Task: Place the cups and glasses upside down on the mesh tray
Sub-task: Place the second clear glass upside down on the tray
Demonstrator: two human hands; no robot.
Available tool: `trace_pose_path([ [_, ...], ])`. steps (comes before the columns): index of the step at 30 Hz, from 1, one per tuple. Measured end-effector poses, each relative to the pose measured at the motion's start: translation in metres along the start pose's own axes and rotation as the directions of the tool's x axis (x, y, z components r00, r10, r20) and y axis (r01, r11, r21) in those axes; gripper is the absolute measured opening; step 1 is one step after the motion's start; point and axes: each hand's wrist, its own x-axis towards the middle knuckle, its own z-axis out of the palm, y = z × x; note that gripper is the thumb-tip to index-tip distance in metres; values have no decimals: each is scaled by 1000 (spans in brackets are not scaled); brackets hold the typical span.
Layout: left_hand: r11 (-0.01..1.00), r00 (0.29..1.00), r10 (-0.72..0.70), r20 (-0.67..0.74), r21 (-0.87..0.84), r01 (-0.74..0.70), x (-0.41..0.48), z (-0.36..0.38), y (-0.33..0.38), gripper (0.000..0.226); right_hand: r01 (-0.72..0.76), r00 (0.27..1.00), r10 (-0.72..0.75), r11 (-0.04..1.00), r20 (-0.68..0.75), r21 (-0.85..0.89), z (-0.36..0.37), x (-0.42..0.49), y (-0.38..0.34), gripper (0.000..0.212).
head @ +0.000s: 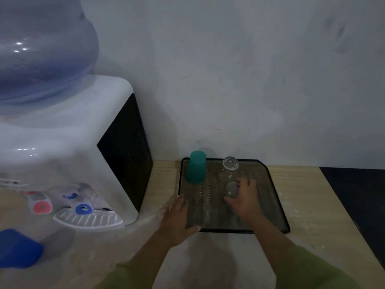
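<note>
A black mesh tray [268,205] lies on the wooden table. At the tray's back left corner a teal plastic cup [196,167] stands upside down. A clear glass [230,164] stands upside down at the back middle. My right hand [244,200] is wrapped around a second clear glass [231,189], base up, on the mesh in the tray's middle. My left hand [179,215] lies flat with spread fingers over the tray's front left corner, with nothing in it.
A white water dispenser [68,155] with a large blue bottle [41,49] fills the left, close to the tray's left side. A blue object [17,248] sits at the lower left. The wall stands right behind the tray. The table's right edge [341,205] drops to dark floor.
</note>
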Motion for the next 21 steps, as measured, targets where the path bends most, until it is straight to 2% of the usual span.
trace_pose_path([
  [6,998,997,25,-76,-60,-29,-5,8,-11,82,-2,1000,1,996,-6,-92,-1,-7,-7,78],
  [10,994,985,39,-165,-96,-55,-24,11,-35,68,91,988,-114,973,-100,-211,9,-30,-28,69],
  [14,989,953,32,-301,-131,-74,-68,8,-74,59,205,963,-250,923,-103,-327,36,-69,-57,57],
  [18,983,888,10,-459,-161,-94,-126,-2,-115,42,259,962,-271,928,-9,-267,73,-115,-82,51],
  [21,990,814,-14,-581,-122,-70,-161,-12,-150,29,299,949,-270,935,162,-191,103,-145,-94,51],
])
